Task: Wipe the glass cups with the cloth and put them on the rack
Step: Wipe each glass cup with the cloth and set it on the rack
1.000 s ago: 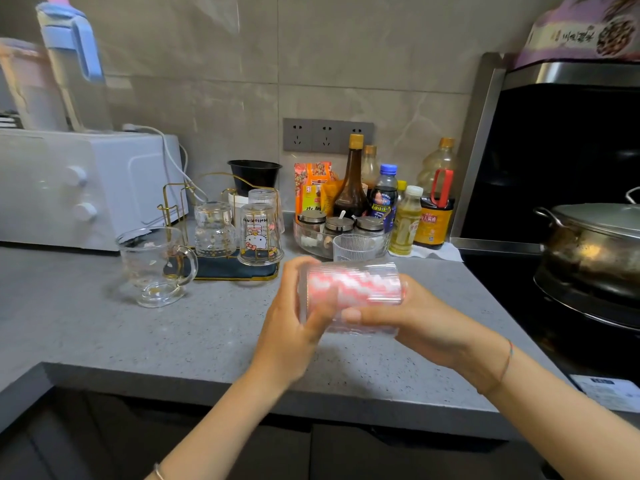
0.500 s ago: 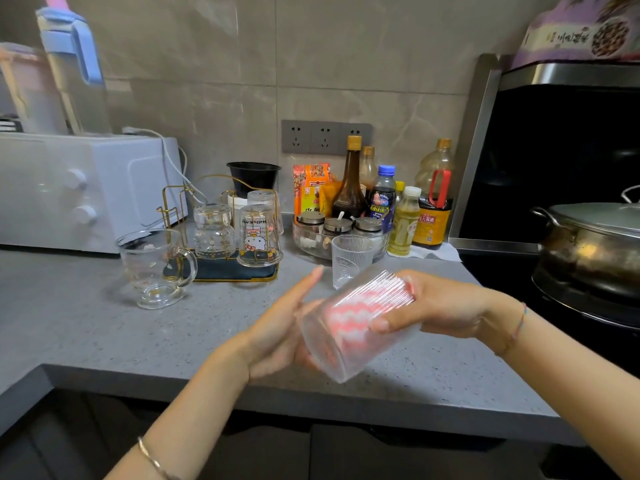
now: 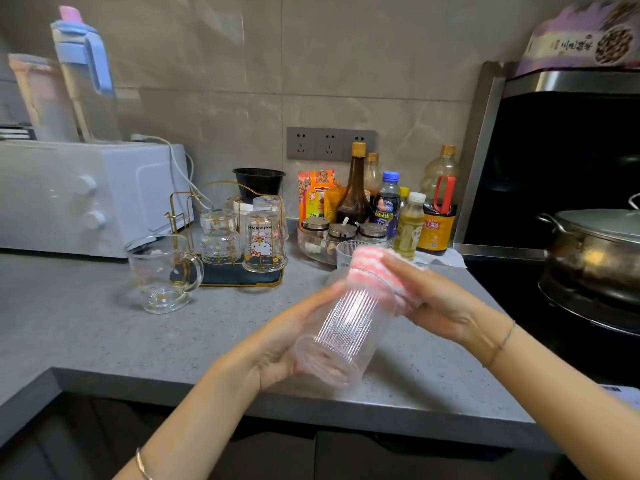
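A ribbed clear glass cup [image 3: 343, 327] lies tilted above the counter's front part, its base toward me. My left hand [image 3: 277, 344] grips the cup from the left side. My right hand [image 3: 440, 299] holds a pink and white cloth [image 3: 381, 268] at the cup's far end. The gold wire rack [image 3: 221, 244] with a dark tray stands at the back left, with three glasses upside down on it, one with a cartoon cat print [image 3: 265, 242]. A glass mug [image 3: 162, 271] stands left of the rack. Another ribbed cup [image 3: 346, 252] stands behind the cloth.
A white oven [image 3: 79, 195] sits at the back left with jugs on top. Sauce bottles [image 3: 384, 199], spice jars [image 3: 341, 233] and a black bowl [image 3: 258, 185] line the wall. A steel pot [image 3: 595, 251] stands on the stove at right. The grey counter's front edge [image 3: 242, 393] runs below my hands.
The cloth came out of the cup and now sits at its far end in my right hand. My left hand took hold of the cup's side, and the cup tilted base toward me.
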Demonstrator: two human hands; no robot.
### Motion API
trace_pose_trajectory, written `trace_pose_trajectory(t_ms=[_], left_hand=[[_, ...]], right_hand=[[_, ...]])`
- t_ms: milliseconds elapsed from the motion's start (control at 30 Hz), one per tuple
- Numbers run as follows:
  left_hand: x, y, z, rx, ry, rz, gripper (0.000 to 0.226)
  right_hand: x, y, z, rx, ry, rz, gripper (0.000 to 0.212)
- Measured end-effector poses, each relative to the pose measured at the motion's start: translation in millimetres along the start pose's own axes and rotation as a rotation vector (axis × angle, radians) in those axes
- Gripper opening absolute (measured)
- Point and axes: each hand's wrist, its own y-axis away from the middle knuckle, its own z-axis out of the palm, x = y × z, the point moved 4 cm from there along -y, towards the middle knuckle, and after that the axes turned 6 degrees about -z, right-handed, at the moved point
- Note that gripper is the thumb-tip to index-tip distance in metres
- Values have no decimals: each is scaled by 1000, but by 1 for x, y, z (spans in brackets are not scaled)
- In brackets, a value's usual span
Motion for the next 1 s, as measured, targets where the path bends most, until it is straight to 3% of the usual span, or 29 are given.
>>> trace_pose_trajectory(t_ms=[100, 200, 367, 500, 700, 900, 1000], left_hand=[[-1, -2, -1, -1, 182, 4, 66], [5, -3, 1, -16, 344, 63, 55], [13, -2, 9, -52, 544, 53, 63], [13, 1, 15, -47, 648, 12, 67], [16, 4, 16, -13, 701, 35, 69], [24, 1, 11, -3, 571, 23, 82], [25, 2, 14, 26, 594, 48, 75]], right_hand=[[-9, 2, 0, 102, 54, -241, 26], [-19, 17, 21, 62, 178, -526, 31], [-4, 34, 53, -52, 709, -926, 37], [3, 33, 54, -36, 922, -1058, 46], [11, 36, 54, -85, 1294, -1345, 42], [29, 46, 59, -153, 1379, -1406, 37], [22, 44, 61, -152, 1430, -1421, 41]])
